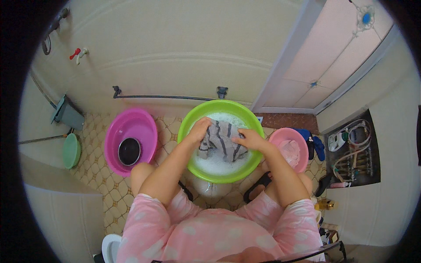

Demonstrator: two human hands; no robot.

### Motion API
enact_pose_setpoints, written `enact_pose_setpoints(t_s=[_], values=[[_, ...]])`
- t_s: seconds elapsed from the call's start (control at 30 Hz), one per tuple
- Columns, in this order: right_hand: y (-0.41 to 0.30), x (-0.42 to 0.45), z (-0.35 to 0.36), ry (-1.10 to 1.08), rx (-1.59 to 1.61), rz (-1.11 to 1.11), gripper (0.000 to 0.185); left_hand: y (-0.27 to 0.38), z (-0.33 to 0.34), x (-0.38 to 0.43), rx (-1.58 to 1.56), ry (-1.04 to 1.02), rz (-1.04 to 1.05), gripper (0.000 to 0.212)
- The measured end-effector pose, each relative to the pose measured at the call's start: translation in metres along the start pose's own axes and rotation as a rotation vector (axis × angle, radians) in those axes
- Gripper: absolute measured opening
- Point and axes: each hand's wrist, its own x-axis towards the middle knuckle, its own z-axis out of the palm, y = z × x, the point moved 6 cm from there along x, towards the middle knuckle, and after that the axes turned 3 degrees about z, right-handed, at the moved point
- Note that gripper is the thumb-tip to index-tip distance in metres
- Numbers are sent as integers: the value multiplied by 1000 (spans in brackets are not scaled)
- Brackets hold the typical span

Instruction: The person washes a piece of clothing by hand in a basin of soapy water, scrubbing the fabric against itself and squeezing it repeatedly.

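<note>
A grey cloth with dark stripes (224, 139) is spread between my hands, partly in white suds (213, 166) inside a large lime-green plastic basin (221, 179). My left hand (200, 129) grips the cloth's upper left edge, near the basin's left side. At its right side my right hand (250, 138) pinches the cloth between thumb and fingers. How much of the cloth lies under the foam is hidden.
To the left stands a magenta basin (149, 123) with a dark round object (129, 151) inside. A small pink basin (306, 151) holding pale pink cloth (290, 153) is at the right, beside blue slippers (318, 148). A pipe (164, 97) runs along the wall behind.
</note>
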Motion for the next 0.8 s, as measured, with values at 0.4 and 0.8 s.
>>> enact_pose_setpoints(t_s=[0.4, 0.8], values=[[-63, -33, -47, 237, -328, 56, 25, 7, 17, -10, 64, -25, 84, 22], [-24, -20, -115, 409, -580, 242, 15, 9, 25, -19, -39, -31, -2, 22]])
